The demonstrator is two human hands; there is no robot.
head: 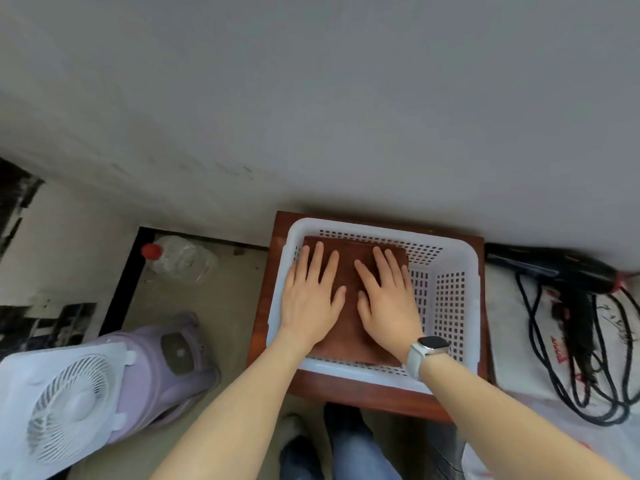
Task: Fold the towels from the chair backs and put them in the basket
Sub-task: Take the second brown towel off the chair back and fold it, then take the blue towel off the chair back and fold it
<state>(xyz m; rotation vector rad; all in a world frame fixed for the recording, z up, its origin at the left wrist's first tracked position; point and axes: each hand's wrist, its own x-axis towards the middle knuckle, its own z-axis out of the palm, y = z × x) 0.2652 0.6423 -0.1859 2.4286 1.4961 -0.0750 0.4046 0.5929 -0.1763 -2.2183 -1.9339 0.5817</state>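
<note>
A folded brown towel [349, 258] lies flat inside a white perforated plastic basket [450, 271], filling its left part. The basket stands on a small reddish-brown wooden table [363, 396] against a grey wall. My left hand [310, 296] rests palm down on the towel's left side, fingers spread. Beside it my right hand [386, 299], with a white watch on the wrist, lies palm down on the towel's right side. Both hands press flat on the cloth and grip nothing. No chairs or other towels are in view.
A black hair dryer [568, 271] with a coiled cord lies on a white cloth to the right. On the floor at left stand a white fan [65, 410], a lilac appliance [166, 368] and a clear bottle with a red cap [180, 259]. My legs show below.
</note>
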